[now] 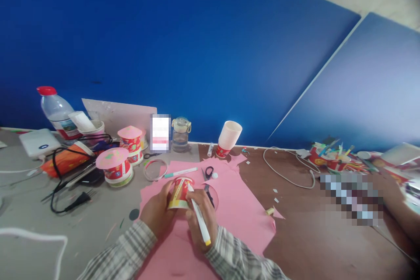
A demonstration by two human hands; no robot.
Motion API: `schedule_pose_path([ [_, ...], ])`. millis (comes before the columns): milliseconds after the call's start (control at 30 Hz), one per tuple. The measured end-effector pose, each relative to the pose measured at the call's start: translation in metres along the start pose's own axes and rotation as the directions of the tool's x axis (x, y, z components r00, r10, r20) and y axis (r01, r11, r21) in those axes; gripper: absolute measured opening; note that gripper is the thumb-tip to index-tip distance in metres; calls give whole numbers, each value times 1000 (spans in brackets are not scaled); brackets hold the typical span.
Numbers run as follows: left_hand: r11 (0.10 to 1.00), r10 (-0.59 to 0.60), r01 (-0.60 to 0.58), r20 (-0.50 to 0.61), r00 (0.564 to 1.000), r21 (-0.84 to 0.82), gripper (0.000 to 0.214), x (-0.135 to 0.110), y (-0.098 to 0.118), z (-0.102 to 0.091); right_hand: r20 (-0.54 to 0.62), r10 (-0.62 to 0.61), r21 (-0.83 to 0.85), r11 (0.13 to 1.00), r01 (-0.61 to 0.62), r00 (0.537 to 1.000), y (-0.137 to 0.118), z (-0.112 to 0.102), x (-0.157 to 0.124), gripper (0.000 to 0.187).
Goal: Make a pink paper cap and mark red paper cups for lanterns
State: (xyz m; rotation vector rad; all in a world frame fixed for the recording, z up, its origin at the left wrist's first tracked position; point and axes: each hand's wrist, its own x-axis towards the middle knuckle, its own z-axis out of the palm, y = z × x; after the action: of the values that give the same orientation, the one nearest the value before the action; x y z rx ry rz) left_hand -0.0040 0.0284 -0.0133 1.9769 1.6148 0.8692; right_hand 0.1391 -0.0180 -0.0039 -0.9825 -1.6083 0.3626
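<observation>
Diffuse, moderately bright light falls over the desk [295,227], leaving only soft shadows on the pink paper [243,214]. The blue partition [164,43] deepens toward the left, while the right-hand panel [383,83] carries a pale, hazy sheen. Wide-angle distortion stretches the edges, and the top right corner darkens. The paper cup [179,192] and white marker [201,223] look reasonably clear, though the cup's print is too soft to read. Smearing blurs the far right, around a co-worker's arm [402,210]; mosaic blocks hide two patches.
</observation>
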Motion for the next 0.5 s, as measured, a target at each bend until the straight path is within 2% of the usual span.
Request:
schedule_pose_path([
  [167, 997, 52, -53, 25, 998, 48, 55, 0, 0, 0, -32, 39, 12, 999, -38, 999, 3, 2, -1, 24],
  [433, 986, 108, -114, 55, 993, 124, 64, 1, -8, 4, -54, 194, 46, 980, -192, 979, -1, -1, 7, 24],
  [500, 976, 116, -125, 61, 991, 180, 63, 1, -10, 5, -92, 170, 30, 985, -168, 981, 0, -2, 9, 25],
])
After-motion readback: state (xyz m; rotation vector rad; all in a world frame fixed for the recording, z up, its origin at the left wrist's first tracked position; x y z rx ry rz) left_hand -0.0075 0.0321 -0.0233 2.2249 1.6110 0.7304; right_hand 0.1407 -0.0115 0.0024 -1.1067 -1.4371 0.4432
